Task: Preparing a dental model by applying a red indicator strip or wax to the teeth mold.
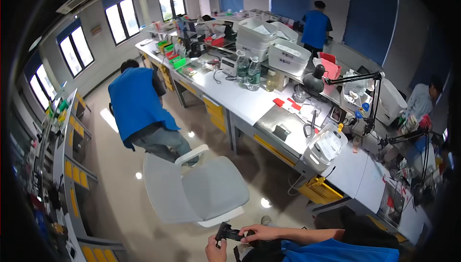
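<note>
At the lower edge, my left hand (215,251) grips the upright end of a small black bracket-like device (230,233), thumb and fingers closed about it. My right hand (260,233), reaching in from the right with a bare forearm, has its fingers closed on the device's other end. Its exact kind is too small to tell. Dark material lies under my right hand, and a blue garment (341,251) shows below the forearm. A grey chair (216,187) stands just beyond my hands.
A long white workbench (211,86) with yellow drawers runs along the right, bearing white bins (288,56), water bottles (253,73), scissors (309,125) and a black desk lamp (314,80). A person in a blue vest (137,103) bends beyond the chair; others stand farther back. Another bench lines the left.
</note>
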Available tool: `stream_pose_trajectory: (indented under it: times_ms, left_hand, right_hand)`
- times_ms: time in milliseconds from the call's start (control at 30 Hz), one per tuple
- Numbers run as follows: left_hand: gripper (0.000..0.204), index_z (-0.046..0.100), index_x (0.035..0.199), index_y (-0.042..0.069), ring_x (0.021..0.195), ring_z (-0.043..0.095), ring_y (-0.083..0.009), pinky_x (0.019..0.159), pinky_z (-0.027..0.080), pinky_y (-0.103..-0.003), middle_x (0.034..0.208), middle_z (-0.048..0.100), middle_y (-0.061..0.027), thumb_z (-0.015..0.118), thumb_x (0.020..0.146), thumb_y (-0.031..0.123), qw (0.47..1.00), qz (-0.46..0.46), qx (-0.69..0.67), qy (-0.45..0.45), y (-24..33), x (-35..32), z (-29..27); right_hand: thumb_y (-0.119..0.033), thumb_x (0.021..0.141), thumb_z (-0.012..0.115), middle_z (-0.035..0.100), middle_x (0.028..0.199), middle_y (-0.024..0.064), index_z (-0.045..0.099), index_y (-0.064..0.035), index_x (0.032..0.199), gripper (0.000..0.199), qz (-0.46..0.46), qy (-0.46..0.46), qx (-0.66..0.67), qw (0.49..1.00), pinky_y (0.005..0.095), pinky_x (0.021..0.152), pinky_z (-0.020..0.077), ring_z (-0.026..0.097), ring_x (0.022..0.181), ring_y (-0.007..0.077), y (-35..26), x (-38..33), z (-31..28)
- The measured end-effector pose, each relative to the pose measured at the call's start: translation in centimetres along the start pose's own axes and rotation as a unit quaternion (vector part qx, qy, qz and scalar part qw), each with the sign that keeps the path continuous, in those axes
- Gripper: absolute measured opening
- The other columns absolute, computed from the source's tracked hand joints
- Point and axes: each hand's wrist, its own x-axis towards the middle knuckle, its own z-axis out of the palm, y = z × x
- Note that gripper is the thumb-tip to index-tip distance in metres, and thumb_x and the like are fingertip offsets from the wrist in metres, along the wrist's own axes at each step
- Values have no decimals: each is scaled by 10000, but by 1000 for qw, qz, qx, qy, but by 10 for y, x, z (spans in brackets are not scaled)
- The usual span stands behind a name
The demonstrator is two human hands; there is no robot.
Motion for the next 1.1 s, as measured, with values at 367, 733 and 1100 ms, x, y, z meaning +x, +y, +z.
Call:
stream_pose_trajectory:
  times_ms: [367,733,1100]
  left_hand:
    - [334,604,1066,-46,939,606,-477,805,474,-487,994,639,-315,634,981,276,985,124,40,-114,101,95,132]
    - [334,613,1084,-31,877,725,-286,770,538,-363,902,734,-179,733,918,232,982,101,40,-152,188,157,267]
    - [374,591,1212,19,1012,704,-351,859,523,-417,1015,717,-222,610,996,324,934,45,48,-350,202,210,344]
  right_hand:
    - [-489,944,675,642,963,27,643,-87,1220,489,29,121,-45,991,290,843,439,554,935,134,25,-46,-154]
    - [-482,893,698,715,865,100,713,-24,1066,490,54,255,-2,965,328,752,506,654,820,164,44,-92,-287]
    - [-271,947,693,723,809,44,696,-12,968,260,22,349,238,906,244,734,491,652,759,96,15,-133,-335]
